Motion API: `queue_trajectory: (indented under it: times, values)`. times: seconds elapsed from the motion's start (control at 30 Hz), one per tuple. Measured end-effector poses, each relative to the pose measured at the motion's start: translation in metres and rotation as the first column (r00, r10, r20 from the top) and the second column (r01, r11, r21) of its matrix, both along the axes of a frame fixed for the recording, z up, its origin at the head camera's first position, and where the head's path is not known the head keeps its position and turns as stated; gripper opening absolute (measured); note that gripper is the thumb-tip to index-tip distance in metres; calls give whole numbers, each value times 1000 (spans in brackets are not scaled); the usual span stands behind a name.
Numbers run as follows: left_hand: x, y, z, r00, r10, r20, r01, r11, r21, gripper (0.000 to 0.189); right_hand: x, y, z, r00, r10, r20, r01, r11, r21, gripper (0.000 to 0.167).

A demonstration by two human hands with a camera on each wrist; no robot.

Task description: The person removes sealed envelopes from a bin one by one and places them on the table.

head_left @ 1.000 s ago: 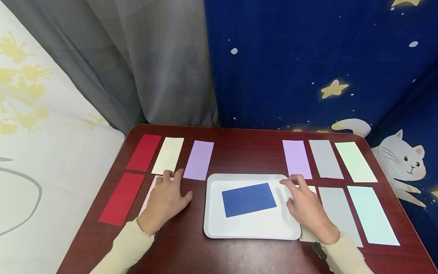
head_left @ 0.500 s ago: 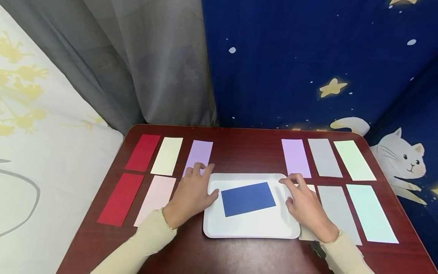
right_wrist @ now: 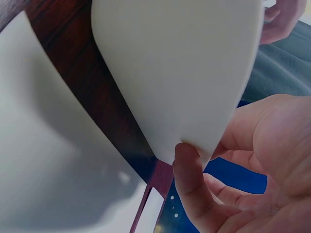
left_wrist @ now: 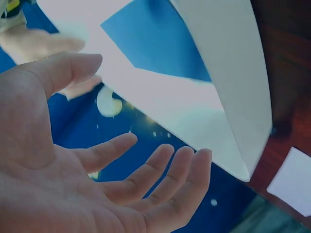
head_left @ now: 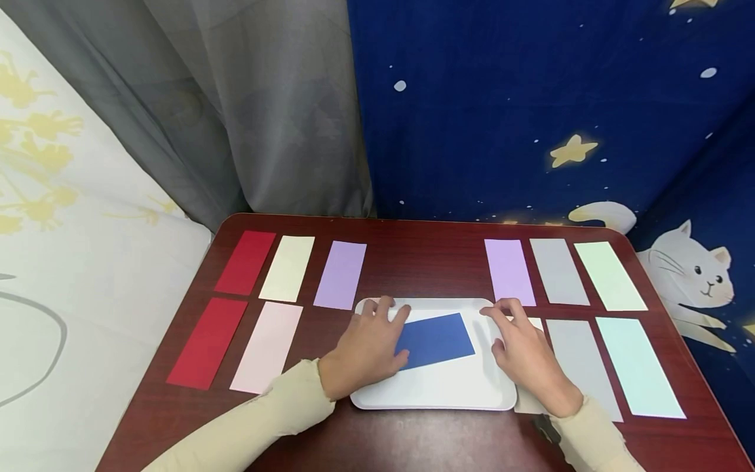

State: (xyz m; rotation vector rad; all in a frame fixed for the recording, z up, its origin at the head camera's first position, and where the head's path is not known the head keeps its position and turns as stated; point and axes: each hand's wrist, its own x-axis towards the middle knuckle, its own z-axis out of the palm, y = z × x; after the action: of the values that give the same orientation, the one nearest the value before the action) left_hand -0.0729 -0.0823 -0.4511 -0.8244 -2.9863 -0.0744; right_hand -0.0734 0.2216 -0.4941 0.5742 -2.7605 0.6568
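Note:
A white tray (head_left: 436, 393) stands at the front middle of the dark red table, with a blue paper card (head_left: 442, 341) lying slanted in it. My left hand (head_left: 366, 347) hovers over the tray's left side, fingers spread, covering the left end of the card in the head view. The left wrist view shows its palm and loosely bent fingers (left_wrist: 180, 170) with nothing between them. At the tray's right edge, my right hand (head_left: 527, 354) holds the rim. In the right wrist view a finger (right_wrist: 187, 165) lies against the outside of the tray wall (right_wrist: 180, 73).
Left of the tray lie two red cards (head_left: 206, 344), a cream card (head_left: 287, 269), a pink card (head_left: 267, 347) and a purple card (head_left: 341, 275). On the right are another purple card (head_left: 510, 272), grey cards (head_left: 560, 272), pale green ones (head_left: 610, 275) and a partly hidden cream card.
My left hand has moved right, from over the pink card, past the purple card, to over the tray and the blue card. My right hand and the tray have stayed put.

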Motion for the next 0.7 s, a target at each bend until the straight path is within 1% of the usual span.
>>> queue_trajectory:
  times: [0.13,0.27,0.43,0.53,0.7]
  values:
    - [2,10,-5,999,-41,16,42,998,-53,63,0,0,0,1000,-7,14,7,1000,-1,61]
    - [3,18,-11,997,-79,24,81,994,-77,57,1,0,0,1000,-10,18,10,1000,0,61]
    - [1,23,-18,994,-107,39,110,989,-100,53,1,0,1,1000,-10,14,10,1000,1,62]
    - [0,24,-20,992,-107,69,115,987,-116,56,1,-1,1,1000,-10,11,10,1000,0,62]
    - [-3,26,-21,988,-86,129,104,985,-136,62,1,-1,2,1000,-15,18,15,1000,3,61]
